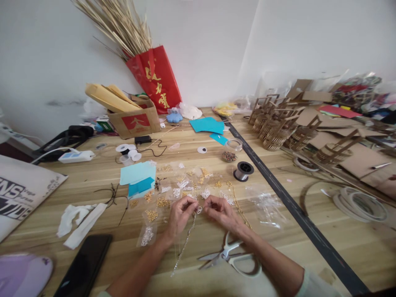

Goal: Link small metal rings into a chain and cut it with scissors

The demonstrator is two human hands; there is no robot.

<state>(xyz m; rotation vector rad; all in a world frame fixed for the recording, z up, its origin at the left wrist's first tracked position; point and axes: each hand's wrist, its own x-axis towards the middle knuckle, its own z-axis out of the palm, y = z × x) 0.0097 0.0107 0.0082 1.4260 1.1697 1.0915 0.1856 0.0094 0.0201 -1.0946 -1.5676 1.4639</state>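
My left hand [182, 218] is closed in a pinch at the upper end of a silver chain [186, 241], which hangs down toward the table. A small silver ring-shaped piece [199, 210] shows at that end, between the two hands. Just right of it, my right hand [223, 213] also pinches; what its fingertips hold is too small to make out. Scissors [225, 256] with pale handles lie partly open below my right forearm. A gold chain [239, 206] runs along the table beyond the right wrist. Small bags of gold findings [152, 215] and silver findings [147, 236] lie left of my hands.
A wire spool [243, 171] and a jar of beads [229, 156] stand beyond my right hand. Clear plastic bags [266, 206] lie to the right, near a dark strip [297, 210]. At the left are blue cards [137, 175] and a phone [83, 266]. Small baskets [275, 128] stand at right.
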